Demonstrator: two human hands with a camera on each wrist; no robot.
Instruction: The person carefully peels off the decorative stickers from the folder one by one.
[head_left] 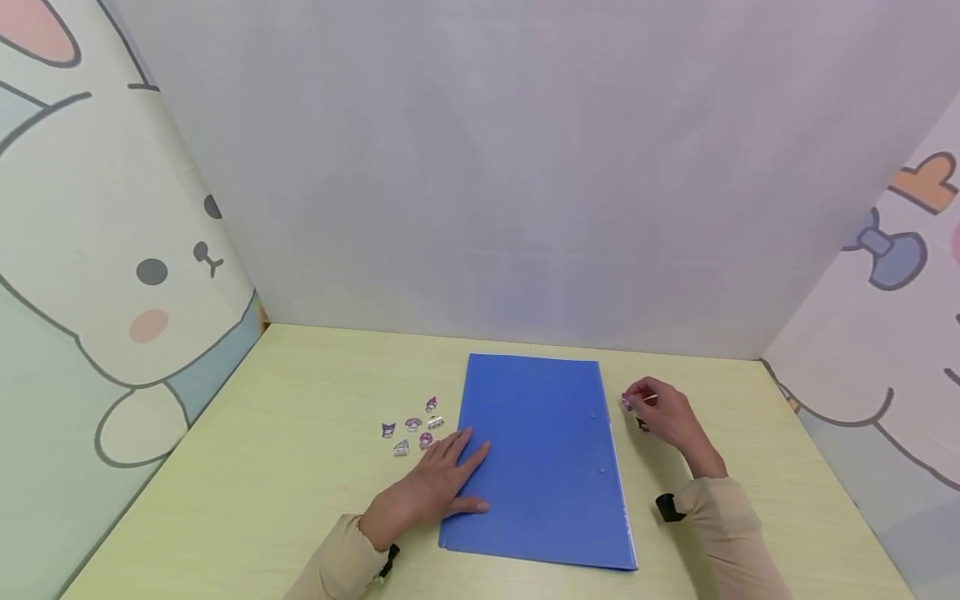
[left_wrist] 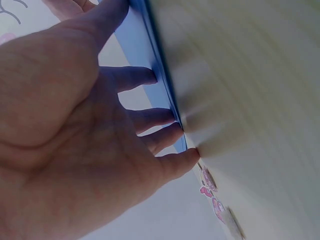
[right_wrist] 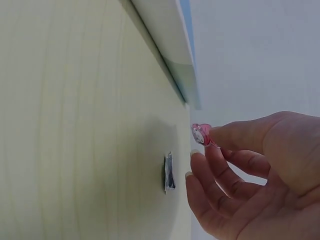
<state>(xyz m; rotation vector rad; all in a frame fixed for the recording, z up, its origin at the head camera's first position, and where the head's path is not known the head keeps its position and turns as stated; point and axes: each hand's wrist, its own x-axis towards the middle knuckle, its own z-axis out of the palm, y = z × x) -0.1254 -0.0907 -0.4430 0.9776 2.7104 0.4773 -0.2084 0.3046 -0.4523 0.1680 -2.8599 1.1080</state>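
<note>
A blue folder [head_left: 536, 458] lies closed on the table. My left hand [head_left: 427, 487] rests across its left edge, fingers and thumb spread straight; the left wrist view shows the fingertips along that edge. To the right of the folder, just above the table, my right hand [head_left: 669, 417] pinches a small pink cartoon-character sticker [right_wrist: 201, 133] between thumb and index finger. Below that hand, a second small dark piece [right_wrist: 170, 172] sits on the table; its print cannot be made out. Several small cartoon stickers [head_left: 413, 424] lie scattered left of the folder, near my left fingertips.
The pale yellow table [head_left: 315, 392] meets a plain greyish wall [head_left: 510, 167] at the back. Side panels with cartoon drawings stand at left [head_left: 97, 250] and right [head_left: 862, 333]. A black strap piece [head_left: 669, 507] shows at the right sleeve.
</note>
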